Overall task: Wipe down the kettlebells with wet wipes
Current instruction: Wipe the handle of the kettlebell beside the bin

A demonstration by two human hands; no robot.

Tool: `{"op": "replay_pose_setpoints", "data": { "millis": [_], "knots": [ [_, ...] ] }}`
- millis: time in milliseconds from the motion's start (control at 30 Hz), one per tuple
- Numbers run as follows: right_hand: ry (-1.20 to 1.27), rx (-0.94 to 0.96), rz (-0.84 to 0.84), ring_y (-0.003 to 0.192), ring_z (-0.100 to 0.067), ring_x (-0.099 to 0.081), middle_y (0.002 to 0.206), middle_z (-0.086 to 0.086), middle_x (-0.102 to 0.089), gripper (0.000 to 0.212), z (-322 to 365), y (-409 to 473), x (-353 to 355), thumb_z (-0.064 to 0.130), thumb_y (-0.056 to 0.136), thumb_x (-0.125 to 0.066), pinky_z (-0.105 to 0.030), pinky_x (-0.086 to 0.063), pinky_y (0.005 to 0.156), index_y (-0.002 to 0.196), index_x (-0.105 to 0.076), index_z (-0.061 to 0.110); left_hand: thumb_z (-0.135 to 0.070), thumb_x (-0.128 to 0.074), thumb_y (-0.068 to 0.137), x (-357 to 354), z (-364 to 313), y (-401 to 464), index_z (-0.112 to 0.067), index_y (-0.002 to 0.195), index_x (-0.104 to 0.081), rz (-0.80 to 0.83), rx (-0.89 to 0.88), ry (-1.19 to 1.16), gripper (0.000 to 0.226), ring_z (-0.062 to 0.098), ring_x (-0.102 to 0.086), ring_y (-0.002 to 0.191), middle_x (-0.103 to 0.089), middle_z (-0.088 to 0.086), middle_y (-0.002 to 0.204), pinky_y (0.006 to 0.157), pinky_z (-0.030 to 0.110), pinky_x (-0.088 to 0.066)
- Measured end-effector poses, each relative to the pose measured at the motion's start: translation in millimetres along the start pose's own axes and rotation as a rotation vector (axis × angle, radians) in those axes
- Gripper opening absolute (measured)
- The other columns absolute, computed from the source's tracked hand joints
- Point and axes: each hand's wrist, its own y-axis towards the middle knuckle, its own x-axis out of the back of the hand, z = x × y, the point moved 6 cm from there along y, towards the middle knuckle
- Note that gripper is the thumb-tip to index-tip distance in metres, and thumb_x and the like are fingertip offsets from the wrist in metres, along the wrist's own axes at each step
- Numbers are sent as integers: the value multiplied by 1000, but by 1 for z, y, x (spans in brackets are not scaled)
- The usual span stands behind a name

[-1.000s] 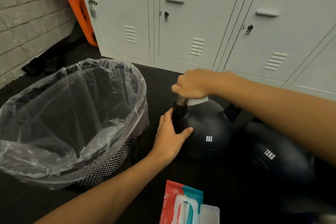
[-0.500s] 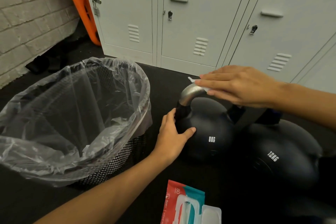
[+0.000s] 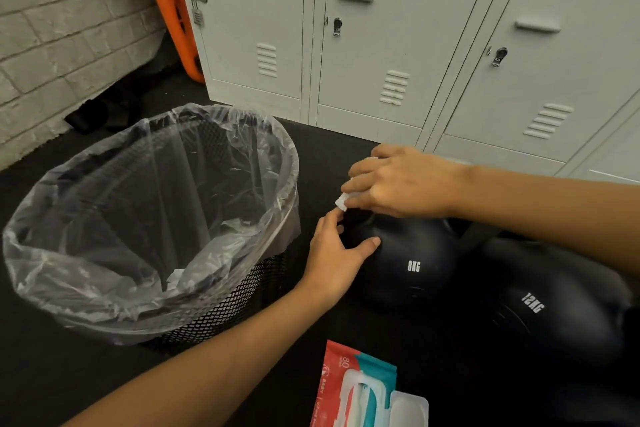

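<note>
**Wiping the 8 kg handle, near the left end**

Pressing a white wet wipe (image 3: 343,202) onto the handle of the 8KG kettlebell (image 3: 408,263) with the right hand (image 3: 398,184), fingers curled over the wipe and the handle beneath, so the bar itself is hidden. Steadying the bell's left shoulder with the left hand (image 3: 337,253), fingers fairly straight and thumb spread, resting on the black body rather than gripping it.

Compared with half a second ago: right hand shifted left and down, from lying flat across the top of the handle, with bare metal showing at its left end, to covering that left bend, a corner of the wipe poking out just above the left fingertips. A second ago, clenched over the same left side of the handle. Probably a back-and-forth rub along the bar, then; handle still in hand, round body likely yet to be done.

Sitting on the dark floor, just right of the lined mesh bin (image 3: 149,218). Touching or nearly touching on the right and nearer: the 12KG kettlebell (image 3: 540,315), showing no hand on it. Lying near, at the bottom edge: wipes pack (image 3: 360,388), lid flipped open.
</note>
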Motion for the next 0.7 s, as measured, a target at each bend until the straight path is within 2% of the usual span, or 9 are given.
{"op": "replay_pose_setpoints", "data": {
  "millis": [67,100,167,233,300,367,433,600,700],
  "knots": [
    [67,18,-102,117,-26,-63,123,1,-68,30,-9,-17,6,15,89,-56,-40,-56,82,114,-72,20,-27,-75,80,1,0,0,-22,141,-38,-5,6,-14,71,8,-42,126,-42,-8,136,106,28,-36],
    [93,14,-164,115,-28,-65,124,-1,-69,33,-15,-27,10,12,88,-54,-41,-58,81,114,-73,19,-27,-75,80,1,0,0,-23,141,-38,-5,7,-22,71,8,-42,126,-42,-8,137,106,28,-37],
    [195,-57,-223,116,-29,-64,130,-2,-66,38,-26,-44,15,21,94,-44,-43,-58,84,121,-71,20,-26,-75,80,1,0,0,-24,140,-40,-2,8,-35,69,7,-43,125,-42,-8,136,105,28,-37],
    [425,-234,-286,118,-21,-62,133,2,-63,36,-38,-63,18,36,97,-49,-38,-56,91,127,-67,27,-25,-74,81,2,0,0,-25,138,-41,8,12,-43,67,7,-43,124,-42,-10,134,105,27,-37],
    [746,-485,-351,119,-4,-59,130,12,-63,35,-52,-82,12,45,90,-63,-26,-47,101,124,-67,36,-26,-74,81,2,0,0,-26,138,-41,15,17,-48,65,7,-43,124,-42,-12,130,106,29,-37],
    [988,-656,-379,115,6,-59,123,20,-66,38,-56,-99,3,40,79,-74,-12,-42,99,116,-69,41,-26,-73,82,2,-1,0,-27,138,-41,23,21,-50,64,7,-43,124,-41,-14,128,105,30,-37],
    [1129,-721,-392,109,3,-62,113,24,-70,37,-55,-108,-3,36,74,-77,-11,-44,93,111,-72,39,-26,-73,82,2,-1,-1,-27,138,-41,25,19,-45,64,7,-43,124,-40,-15,126,105,29,-37],
    [1114,-686,-353,109,5,-59,114,25,-67,35,-54,-86,3,39,81,-71,-7,-42,90,116,-68,43,-24,-73,82,3,-2,-1,-24,139,-40,20,18,-26,66,7,-43,123,-42,-10,134,102,25,-37],
    [910,-573,-208,111,-2,-57,123,15,-62,39,-50,-53,8,40,91,-64,-22,-43,98,130,-61,42,-23,-73,82,2,-3,-2,-24,139,-40,33,22,-19,65,8,-43,124,-42,-9,135,104,28,-37]
  ]
}}
